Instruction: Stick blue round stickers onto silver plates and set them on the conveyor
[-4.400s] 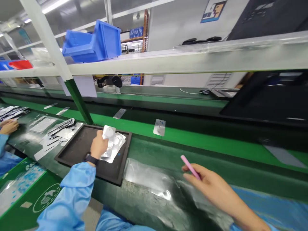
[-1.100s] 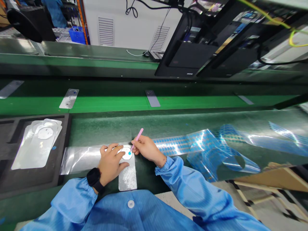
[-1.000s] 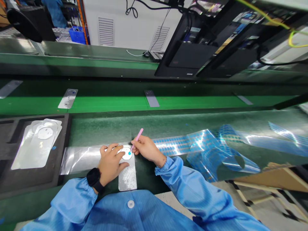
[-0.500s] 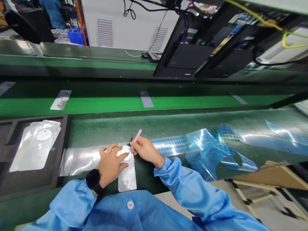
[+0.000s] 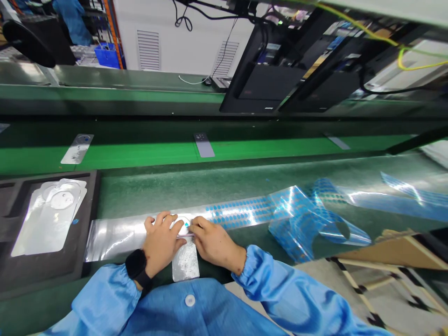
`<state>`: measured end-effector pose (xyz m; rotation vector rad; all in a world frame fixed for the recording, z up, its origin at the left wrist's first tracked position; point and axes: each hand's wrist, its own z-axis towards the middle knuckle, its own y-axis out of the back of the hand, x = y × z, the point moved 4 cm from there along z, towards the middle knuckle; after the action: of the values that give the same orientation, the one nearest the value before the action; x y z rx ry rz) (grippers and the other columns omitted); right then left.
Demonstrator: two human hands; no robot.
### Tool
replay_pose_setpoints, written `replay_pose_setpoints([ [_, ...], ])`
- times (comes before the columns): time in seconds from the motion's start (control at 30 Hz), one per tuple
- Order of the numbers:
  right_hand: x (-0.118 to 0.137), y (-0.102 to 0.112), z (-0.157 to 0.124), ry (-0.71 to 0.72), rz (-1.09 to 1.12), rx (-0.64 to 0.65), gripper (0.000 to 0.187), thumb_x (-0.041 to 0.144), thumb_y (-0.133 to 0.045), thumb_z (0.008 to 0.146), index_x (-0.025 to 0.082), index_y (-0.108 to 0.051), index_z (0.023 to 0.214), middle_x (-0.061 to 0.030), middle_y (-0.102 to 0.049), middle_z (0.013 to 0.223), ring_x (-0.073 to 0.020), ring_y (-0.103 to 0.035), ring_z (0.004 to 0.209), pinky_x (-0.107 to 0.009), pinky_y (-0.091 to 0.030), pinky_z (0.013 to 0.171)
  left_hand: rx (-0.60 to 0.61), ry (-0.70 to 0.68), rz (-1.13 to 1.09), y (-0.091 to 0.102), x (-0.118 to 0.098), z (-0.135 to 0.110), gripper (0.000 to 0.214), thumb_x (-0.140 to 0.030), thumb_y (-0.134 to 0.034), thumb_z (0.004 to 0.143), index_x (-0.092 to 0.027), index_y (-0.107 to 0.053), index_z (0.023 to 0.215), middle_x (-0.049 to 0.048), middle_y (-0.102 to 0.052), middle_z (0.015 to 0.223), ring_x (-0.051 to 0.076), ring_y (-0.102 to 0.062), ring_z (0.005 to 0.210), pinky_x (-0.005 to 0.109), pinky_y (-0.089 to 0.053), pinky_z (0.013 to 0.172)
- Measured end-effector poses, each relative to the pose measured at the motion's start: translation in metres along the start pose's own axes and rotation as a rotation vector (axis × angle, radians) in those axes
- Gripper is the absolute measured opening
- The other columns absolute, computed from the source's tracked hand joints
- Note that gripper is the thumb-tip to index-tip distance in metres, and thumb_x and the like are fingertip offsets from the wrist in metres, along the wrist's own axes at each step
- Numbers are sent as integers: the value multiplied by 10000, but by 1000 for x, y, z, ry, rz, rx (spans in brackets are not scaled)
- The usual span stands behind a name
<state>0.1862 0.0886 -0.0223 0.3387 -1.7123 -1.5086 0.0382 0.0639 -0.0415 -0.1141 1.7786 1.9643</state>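
Observation:
A slim silver plate (image 5: 185, 262) with a round opening lies on the dark green bench right in front of me. My left hand (image 5: 160, 239), with a black watch on the wrist, rests flat on the plate's upper end, fingers stretched over the opening. My right hand (image 5: 214, 242) is curled and pressed against the same spot, touching my left fingertips. A thin pink stick (image 5: 185, 236) lies nearly flat between the two hands, held in my right fingers. A small blue dot (image 5: 186, 225) shows at the opening.
A clear film strip with several blue dots (image 5: 245, 212) runs right and crumples into a heap (image 5: 315, 224). A black foam tray (image 5: 87, 219) at left holds stacked silver plates (image 5: 49, 219). Loose plates (image 5: 77, 148) (image 5: 204, 144) lie on the green conveyor. Black monitors (image 5: 259, 84) stand behind.
The pink stick, pointing up a second ago, has been laid down flat. My right hand has lowered onto the plate and closed in on my left fingers. The conveyor plates have drifted left.

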Motion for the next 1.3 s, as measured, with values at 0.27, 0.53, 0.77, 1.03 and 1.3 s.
replay_pose_setpoints([
  [0.27,5,-10,2,-68,-191,135,194,197,-501,937,171,-640,1071,-111,-630,1040,-203,-642,842,-289,-510,700,3,21,-4,-1,0,-2,326,-279,-720,784,-231,-620,1091,103,-641,1200,326,-482,1194,511,-341,878],
  [0.53,1,-5,6,-113,-82,160,192,168,-517,904,200,-616,1066,-84,-601,1092,-184,-638,878,-290,-508,769,3,29,-26,-4,1,-2,385,-296,-726,783,-233,-593,1139,106,-635,1210,329,-476,1208,525,-334,893],
  [0.77,-17,3,25,-326,89,168,437,167,-713,677,151,-556,1084,-118,-538,1125,-235,-596,978,-347,-474,842,-132,48,-131,-10,1,-3,484,-360,-700,798,-216,-514,1222,118,-617,1191,304,-551,1105,506,-379,882],
  [1.03,-26,48,142,-282,304,-8,171,98,-648,743,163,-596,893,9,-627,776,-150,-573,716,-239,-397,629,-570,291,-478,-1,36,-8,222,-271,-487,887,-186,-487,1092,94,-584,977,213,-602,894,407,-512,820],
  [1.3,-82,90,256,-536,71,-266,461,300,-640,856,39,-539,1222,-241,-542,1253,-300,-557,1132,-351,-417,950,-740,352,-491,16,63,-39,199,-333,-510,883,-196,-551,1021,86,-623,946,208,-632,872,377,-539,807],
])
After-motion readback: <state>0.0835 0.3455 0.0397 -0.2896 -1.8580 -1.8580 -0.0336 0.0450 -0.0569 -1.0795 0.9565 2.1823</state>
